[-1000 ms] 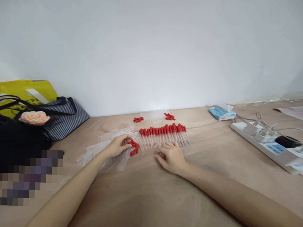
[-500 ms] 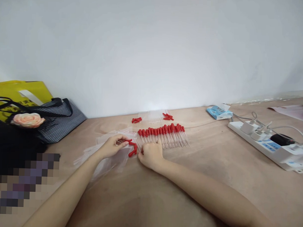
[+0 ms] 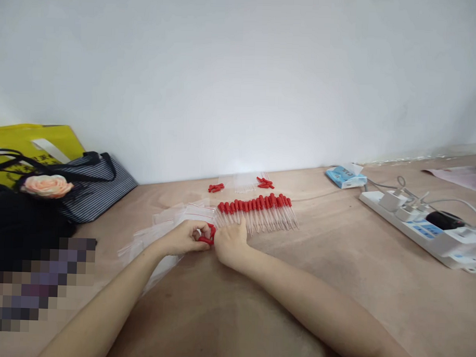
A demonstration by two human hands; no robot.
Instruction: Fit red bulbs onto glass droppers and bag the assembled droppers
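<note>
My left hand (image 3: 185, 237) is closed, thumb and fingers curled round a few red rubber dropper bulbs (image 3: 205, 240). Right beside it is my right hand (image 3: 231, 243), its fingers folded inward and mostly hidden. I cannot make out what those fingers hold. Behind my right hand lies a slanting row of glass droppers (image 3: 273, 219), topped with red rubber bulbs, tips toward me. Clear zip bags (image 3: 154, 233) are spread under and beyond my left hand.
Toward the wall lie two small piles of red bulbs, the left pile (image 3: 216, 188) and the right pile (image 3: 265, 183), with clear bags (image 3: 238, 182) between them. A tissue pack (image 3: 344, 177) and a power strip (image 3: 419, 226) stand at right. A striped bag (image 3: 95, 194) and a cloth rose (image 3: 47, 186) are at left.
My left hand has moved slightly right and nearer to me, gathering the loose red bulbs between its fingers. My right hand has shifted slightly left, so both hands are now closer together.
</note>
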